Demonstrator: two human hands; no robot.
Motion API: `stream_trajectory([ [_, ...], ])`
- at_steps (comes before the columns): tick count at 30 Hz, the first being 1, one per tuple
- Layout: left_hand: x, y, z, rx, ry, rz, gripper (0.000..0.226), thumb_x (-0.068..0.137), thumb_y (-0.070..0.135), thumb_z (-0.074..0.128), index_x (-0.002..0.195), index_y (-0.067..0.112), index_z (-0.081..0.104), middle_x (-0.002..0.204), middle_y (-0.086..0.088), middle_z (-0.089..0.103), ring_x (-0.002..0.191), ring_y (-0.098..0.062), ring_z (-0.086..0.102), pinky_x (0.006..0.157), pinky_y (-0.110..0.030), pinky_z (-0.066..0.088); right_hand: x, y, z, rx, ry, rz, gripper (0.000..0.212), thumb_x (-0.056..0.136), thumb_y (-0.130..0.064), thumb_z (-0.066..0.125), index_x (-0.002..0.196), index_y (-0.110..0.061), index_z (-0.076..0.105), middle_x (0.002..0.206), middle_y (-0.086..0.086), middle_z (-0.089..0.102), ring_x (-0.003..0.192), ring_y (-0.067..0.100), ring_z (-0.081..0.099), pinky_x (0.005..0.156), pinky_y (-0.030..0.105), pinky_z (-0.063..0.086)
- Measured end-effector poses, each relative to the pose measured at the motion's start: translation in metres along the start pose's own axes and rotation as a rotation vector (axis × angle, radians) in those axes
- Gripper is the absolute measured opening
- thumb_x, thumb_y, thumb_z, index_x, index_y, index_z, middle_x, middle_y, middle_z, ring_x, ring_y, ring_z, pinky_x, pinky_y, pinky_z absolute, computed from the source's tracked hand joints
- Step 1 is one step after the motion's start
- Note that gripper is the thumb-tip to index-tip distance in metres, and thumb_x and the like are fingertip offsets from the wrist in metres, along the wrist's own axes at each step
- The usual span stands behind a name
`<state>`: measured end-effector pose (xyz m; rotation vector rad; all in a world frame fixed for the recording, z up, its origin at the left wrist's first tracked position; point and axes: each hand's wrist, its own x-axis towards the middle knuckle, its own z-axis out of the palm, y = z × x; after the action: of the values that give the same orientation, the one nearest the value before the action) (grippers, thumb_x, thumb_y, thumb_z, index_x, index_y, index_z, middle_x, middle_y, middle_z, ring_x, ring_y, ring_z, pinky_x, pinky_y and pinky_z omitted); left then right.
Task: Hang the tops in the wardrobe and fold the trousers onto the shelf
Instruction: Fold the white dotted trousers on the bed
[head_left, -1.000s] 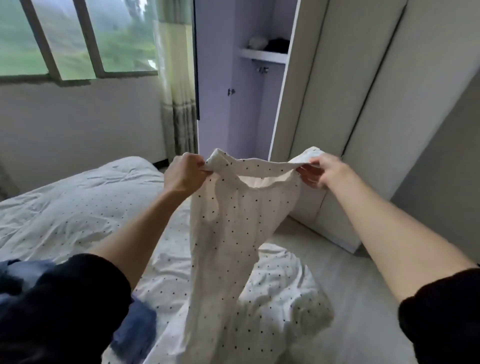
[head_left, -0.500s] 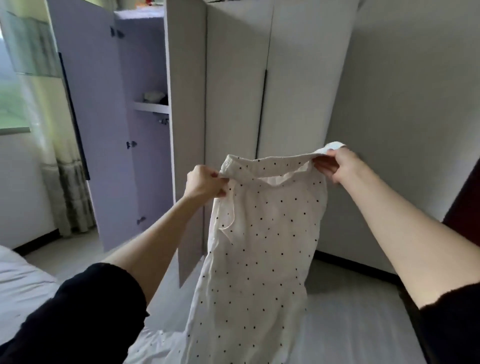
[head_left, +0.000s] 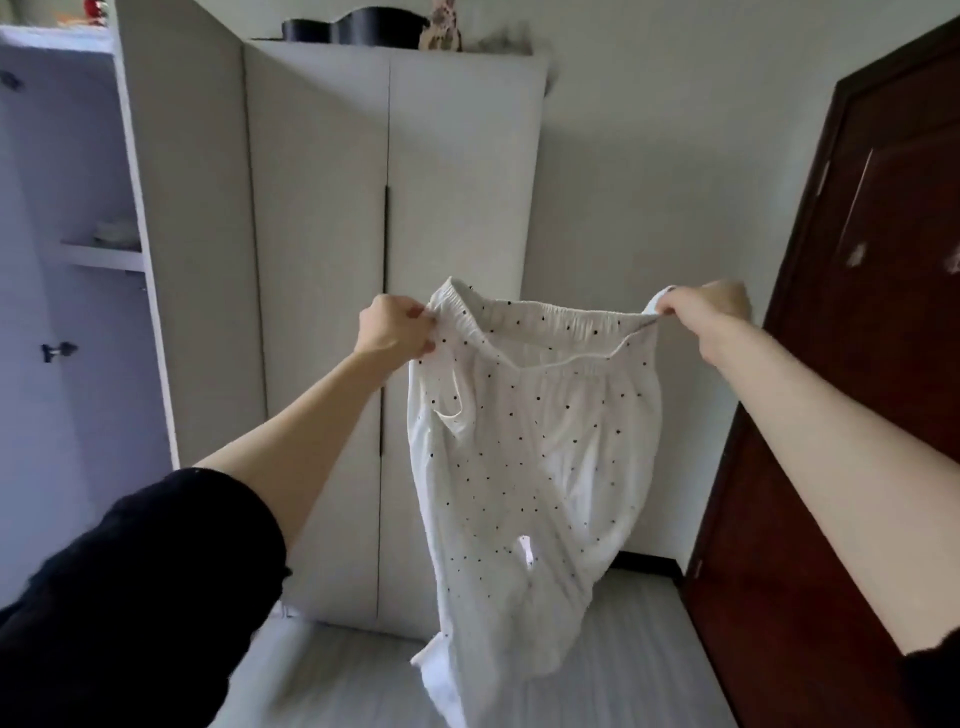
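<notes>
A white wardrobe (head_left: 317, 260) fills the far wall, its two middle doors closed and its left section standing open onto a pale lilac interior with a shelf (head_left: 101, 255) partway up. A dark brown door (head_left: 841, 364) rises on the right, and pale striped flooring (head_left: 639, 649) runs along the near bottom. Dark objects (head_left: 358, 28) sit on the wardrobe top.

In the middle, held up in the air in front of the closed doors, hang the white dotted trousers (head_left: 524, 467). Their elastic waistband is stretched sideways, left to right, and faces up; their long axis drops straight down, the legs trailing toward the floor, slightly bunched.

The left hand (head_left: 397, 327) is curled, pinching the left end of the waistband. The right hand (head_left: 696, 309) grips the right end, fingers closed around the fabric.
</notes>
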<state>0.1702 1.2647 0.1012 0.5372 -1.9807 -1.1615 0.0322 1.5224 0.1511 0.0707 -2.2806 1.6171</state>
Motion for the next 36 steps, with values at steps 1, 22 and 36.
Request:
stream_trajectory([
  [1,0.002,-0.004,-0.002,-0.002,-0.018,-0.026,0.022,0.081,0.000,0.058,0.062,0.012,0.062,0.062,-0.008,0.063,0.049,-0.017,0.063,0.065,-0.029,0.059,-0.001,0.005,0.003,-0.075,-0.034,-0.054,0.012,0.062,-0.011,0.069,0.065,-0.010,0.058,0.082,0.007,0.060,0.079,0.023,0.056,0.064,0.029,0.047],
  [22,-0.095,-0.166,-0.261,0.073,0.025,-0.309,0.009,0.077,0.005,0.074,0.075,0.012,0.069,0.073,-0.003,0.064,0.067,-0.010,0.058,0.064,-0.018,0.049,-0.212,-0.023,0.191,0.016,-0.389,-0.185,0.028,0.086,-0.019,0.054,0.060,-0.015,0.044,0.082,0.010,0.062,0.091,0.035,0.066,0.085,0.042,0.053],
  [36,-0.465,-0.280,-0.472,-0.213,0.079,-0.738,0.015,0.089,-0.003,0.057,0.094,0.010,0.062,0.073,0.000,0.071,0.067,-0.012,0.069,0.066,-0.027,0.059,-0.677,-0.108,0.333,0.131,-1.137,-0.449,0.021,0.091,-0.018,0.053,0.071,-0.020,0.053,0.103,0.009,0.067,0.091,0.023,0.059,0.075,0.027,0.042],
])
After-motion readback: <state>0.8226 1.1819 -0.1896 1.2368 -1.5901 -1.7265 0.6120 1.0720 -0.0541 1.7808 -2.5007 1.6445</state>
